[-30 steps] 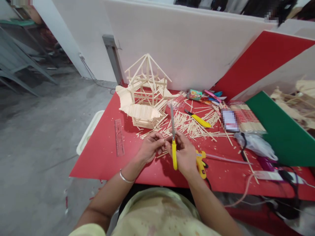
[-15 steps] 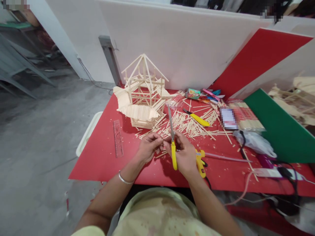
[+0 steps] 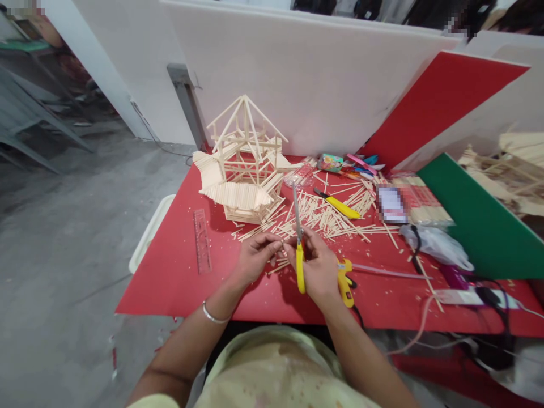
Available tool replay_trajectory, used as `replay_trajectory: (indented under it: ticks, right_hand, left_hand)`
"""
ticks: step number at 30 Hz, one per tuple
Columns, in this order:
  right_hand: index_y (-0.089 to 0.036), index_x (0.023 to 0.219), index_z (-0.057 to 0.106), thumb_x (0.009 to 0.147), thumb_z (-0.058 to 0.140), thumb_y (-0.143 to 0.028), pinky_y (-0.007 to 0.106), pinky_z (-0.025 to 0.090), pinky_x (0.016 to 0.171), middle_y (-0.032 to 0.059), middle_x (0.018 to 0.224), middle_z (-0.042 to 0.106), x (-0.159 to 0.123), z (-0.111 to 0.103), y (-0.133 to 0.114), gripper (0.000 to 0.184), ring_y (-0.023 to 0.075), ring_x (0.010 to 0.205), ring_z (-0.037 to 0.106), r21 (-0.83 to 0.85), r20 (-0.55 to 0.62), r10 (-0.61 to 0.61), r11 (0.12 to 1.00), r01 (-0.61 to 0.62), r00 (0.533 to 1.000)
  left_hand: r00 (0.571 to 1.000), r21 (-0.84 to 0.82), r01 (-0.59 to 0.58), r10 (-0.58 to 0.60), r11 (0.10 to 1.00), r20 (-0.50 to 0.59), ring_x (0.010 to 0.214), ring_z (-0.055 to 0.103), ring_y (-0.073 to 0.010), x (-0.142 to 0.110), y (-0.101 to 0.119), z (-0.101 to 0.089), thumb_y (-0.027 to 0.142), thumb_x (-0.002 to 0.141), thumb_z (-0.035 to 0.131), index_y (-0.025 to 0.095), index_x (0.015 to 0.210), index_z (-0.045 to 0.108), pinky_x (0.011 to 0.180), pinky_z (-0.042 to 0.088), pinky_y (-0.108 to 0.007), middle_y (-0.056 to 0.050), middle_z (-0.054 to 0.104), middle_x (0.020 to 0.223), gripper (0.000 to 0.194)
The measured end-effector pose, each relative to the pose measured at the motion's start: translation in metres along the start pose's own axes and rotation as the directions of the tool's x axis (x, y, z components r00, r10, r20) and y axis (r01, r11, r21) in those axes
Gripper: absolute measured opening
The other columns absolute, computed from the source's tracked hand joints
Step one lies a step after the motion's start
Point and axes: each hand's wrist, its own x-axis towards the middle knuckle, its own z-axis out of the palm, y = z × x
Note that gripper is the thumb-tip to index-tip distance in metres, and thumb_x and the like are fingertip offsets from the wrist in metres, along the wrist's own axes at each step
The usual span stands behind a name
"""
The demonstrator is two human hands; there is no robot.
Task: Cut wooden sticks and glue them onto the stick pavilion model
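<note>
One pair of scissors [image 3: 300,255], partly hidden

One head-worn view, forward and steeply downward over the nearby red table [image 3: 161,283].

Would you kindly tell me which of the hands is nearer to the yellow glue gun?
Right. The right hand, holding scissors, is just left of the yellow glue gun; the left hand is farther left.

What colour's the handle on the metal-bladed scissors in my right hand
The scissors handle is yellow, clearest in the head view.
</note>
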Motion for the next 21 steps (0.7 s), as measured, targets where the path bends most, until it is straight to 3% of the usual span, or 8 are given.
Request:
replay_trajectory:
  ticks: [5,9,13,16,21]
  right_hand:
    - [-0.025,0.123,0.059,0.084,0.065,-0.036,0.029,0.055,0.075,0.0022,0.096,0.070,-0.001,0.000,-0.004,0.042,0.0154,0.078,0.065,-0.010,0.015,-0.014,1.000,0.015,1.000]
    - [-0.025,0.127,0.058,0.084,0.065,-0.043,0.030,0.051,0.073,0.0038,0.098,0.068,-0.008,-0.009,-0.003,0.047,0.0179,0.081,0.062,-0.268,0.070,-0.102,0.956,0.117,0.992]
    - [-0.021,0.133,0.055,0.082,0.066,-0.046,0.036,0.046,0.082,0.0096,0.101,0.064,-0.018,-0.025,0.002,0.058,0.0251,0.092,0.059,-0.648,0.197,-0.209,0.706,0.287,0.958]
    - [-0.021,0.135,0.054,0.085,0.062,-0.043,0.035,0.043,0.082,0.0089,0.099,0.062,-0.024,-0.031,0.003,0.055,0.0259,0.094,0.057,-0.778,0.230,-0.238,0.538,0.325,0.944]
    - [-0.022,0.131,0.057,0.086,0.060,-0.046,0.032,0.038,0.077,0.0069,0.096,0.060,-0.026,-0.030,0.001,0.051,0.0237,0.090,0.056,-0.813,0.250,-0.270,0.463,0.353,0.930]
  left_hand:
    - [1.000,-0.021,0.002,-0.002,1.000,-0.010,0.049,0.056,-0.0097,0.000,0.002,0.002,0.036,0.077,0.076,0.013,0.081,0.070,0.048,0.045,-0.021,-0.003,0.067,0.065,0.024]
    - [0.998,-0.027,-0.032,0.030,0.999,-0.047,0.045,0.052,-0.0072,0.002,0.001,-0.001,0.034,0.078,0.076,0.014,0.081,0.068,0.045,0.042,-0.020,0.000,0.065,0.064,0.022]
    - [0.994,-0.007,-0.071,0.070,0.997,-0.079,0.046,0.054,-0.0082,0.002,0.003,-0.005,0.034,0.080,0.074,0.014,0.080,0.065,0.043,0.042,-0.019,0.001,0.062,0.063,0.021]
    - [0.993,0.041,-0.096,0.099,0.995,-0.072,0.046,0.053,-0.0077,0.002,0.004,-0.008,0.033,0.081,0.072,0.015,0.082,0.066,0.044,0.042,-0.019,0.001,0.061,0.064,0.020]
    - [0.990,0.095,-0.119,0.126,0.988,-0.066,0.045,0.054,-0.0086,0.002,0.002,-0.011,0.033,0.084,0.068,0.016,0.086,0.065,0.045,0.043,-0.021,0.002,0.060,0.063,0.017]
